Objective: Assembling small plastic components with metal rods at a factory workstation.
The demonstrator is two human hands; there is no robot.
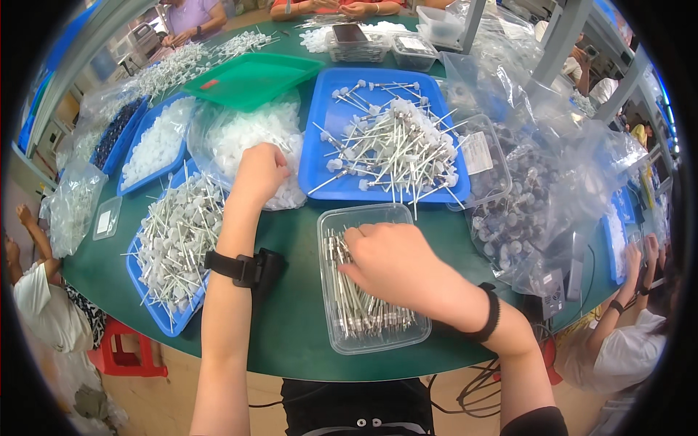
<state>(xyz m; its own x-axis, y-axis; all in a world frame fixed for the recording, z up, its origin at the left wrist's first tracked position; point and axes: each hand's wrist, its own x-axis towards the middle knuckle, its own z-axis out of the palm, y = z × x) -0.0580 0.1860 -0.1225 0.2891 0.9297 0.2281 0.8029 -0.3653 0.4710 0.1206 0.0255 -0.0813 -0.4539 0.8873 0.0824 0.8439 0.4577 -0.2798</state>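
My left hand (259, 173) is closed over the near side of a clear bag of white translucent plastic caps (240, 138); its fingertips are turned away, so what they hold is hidden. Just right of my body, a clear plastic box (374, 345) contains many thin metal rods with silvery fittings (363, 309). My right hand (385, 258) reaches into this box from the right, fingers curled down among the rods at its far end. Its thumb shows at the left, but the fingertips are covered by the hand.
A blue tray (316, 163) beyond the box bears a heap of capped rods. Another blue tray (174, 327) of capped rods lies left of my left forearm. A green tray (254, 76) rests behind the caps. Clear bags of dark-tinted round parts (509, 203) lie at right. Other people sit around the table.
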